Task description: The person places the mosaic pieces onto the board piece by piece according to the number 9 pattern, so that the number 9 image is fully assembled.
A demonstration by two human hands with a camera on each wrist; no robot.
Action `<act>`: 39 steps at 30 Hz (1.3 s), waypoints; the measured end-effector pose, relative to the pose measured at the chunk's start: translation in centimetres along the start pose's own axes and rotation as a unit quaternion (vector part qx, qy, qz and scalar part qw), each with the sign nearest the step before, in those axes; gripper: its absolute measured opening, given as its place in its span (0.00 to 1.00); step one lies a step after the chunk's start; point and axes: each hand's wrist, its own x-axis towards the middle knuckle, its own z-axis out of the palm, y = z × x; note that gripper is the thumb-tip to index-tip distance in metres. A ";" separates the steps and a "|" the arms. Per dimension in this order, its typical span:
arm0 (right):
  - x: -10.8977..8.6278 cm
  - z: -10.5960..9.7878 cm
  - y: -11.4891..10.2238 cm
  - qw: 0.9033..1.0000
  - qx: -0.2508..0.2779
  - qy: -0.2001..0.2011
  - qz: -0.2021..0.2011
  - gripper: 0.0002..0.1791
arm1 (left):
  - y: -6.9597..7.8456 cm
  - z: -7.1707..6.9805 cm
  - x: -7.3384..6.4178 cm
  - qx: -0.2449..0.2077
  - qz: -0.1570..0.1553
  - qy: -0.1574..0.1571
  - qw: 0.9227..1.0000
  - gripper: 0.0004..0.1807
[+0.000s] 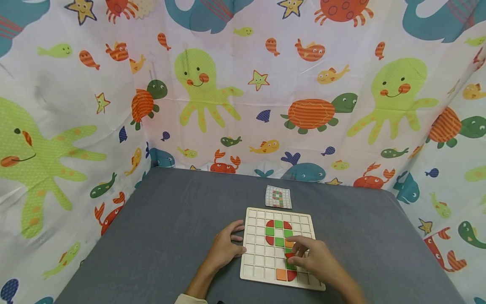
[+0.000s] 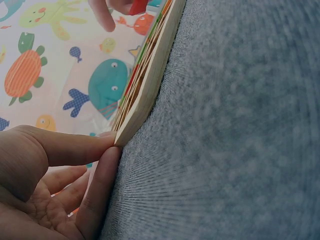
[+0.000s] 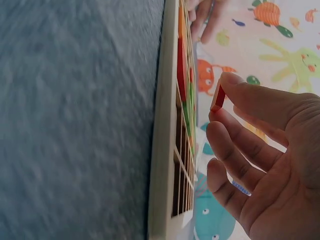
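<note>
A square wooden grid board (image 1: 253,261) lies on the grey table. My left hand (image 1: 225,248) holds its left edge, with thumb and finger meeting at the rim in the left wrist view. Just above the board's lower right part, my right hand (image 1: 318,256) pinches a small red piece (image 3: 218,97) between thumb and index finger; the other fingers are loosely bent. Red rounded pieces, green squares (image 1: 279,223) and orange squares (image 1: 282,274) fill several cells, forming a ring with a column running down from its right side. The right hand's fingers partly cover that column.
Behind the board lies a small pattern card (image 1: 278,197) printed with a similar coloured figure on a grid. Grey cloth (image 1: 182,219) covers the table. A curtain (image 1: 235,105) with printed sea animals hangs along the back and both sides.
</note>
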 end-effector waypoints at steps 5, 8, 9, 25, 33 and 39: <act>0.3 0.6 -0.6 1.000 0.006 -0.013 0.011 0.31 | -0.1 0.0 0.0 -0.002 0.000 -0.001 1.000 0.45; 0.5 0.8 -1.1 1.000 0.010 -0.019 0.011 0.30 | -0.1 -0.1 0.1 -0.005 0.001 -0.002 1.000 0.45; 0.5 0.9 -1.2 1.000 0.011 -0.019 0.011 0.30 | -0.1 -0.1 0.1 -0.005 0.001 -0.002 1.000 0.45; 1.5 2.7 -2.5 0.998 0.018 -0.064 -0.007 0.28 | 0.0 -0.1 0.1 -0.011 -0.001 -0.003 1.000 0.46; 1.7 3.6 -2.6 0.996 0.024 -0.079 -0.031 0.28 | 0.0 -0.1 0.1 -0.007 0.001 -0.003 1.000 0.45; 1.8 4.0 -2.6 0.994 0.034 -0.094 -0.034 0.27 | -0.1 0.0 0.0 -0.003 0.001 -0.003 1.000 0.45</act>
